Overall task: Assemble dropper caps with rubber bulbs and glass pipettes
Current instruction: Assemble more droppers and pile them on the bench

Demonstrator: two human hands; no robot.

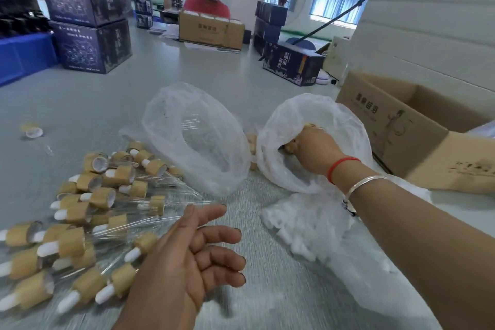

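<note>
Grey table (80,104). Heap of assembled bamboo-collared droppers with white rubber bulbs and glass pipettes (88,211) at 8 o'clock. Clear plastic bag of bamboo caps (345,126) at 2 o'clock; right hand (312,149) inside, fingers curled on caps. Left hand (187,257) at 6 o'clock, fingers relaxed, empty.

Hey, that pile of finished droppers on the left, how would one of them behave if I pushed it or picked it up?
The finished droppers would probably roll in a curve rather than straight, since each wooden-looking cap is wider than its thin tube. The clear pipettes look like glass, so likely fragile if knocked. They lie tangled together, so lifting one may drag its neighbours.
</note>
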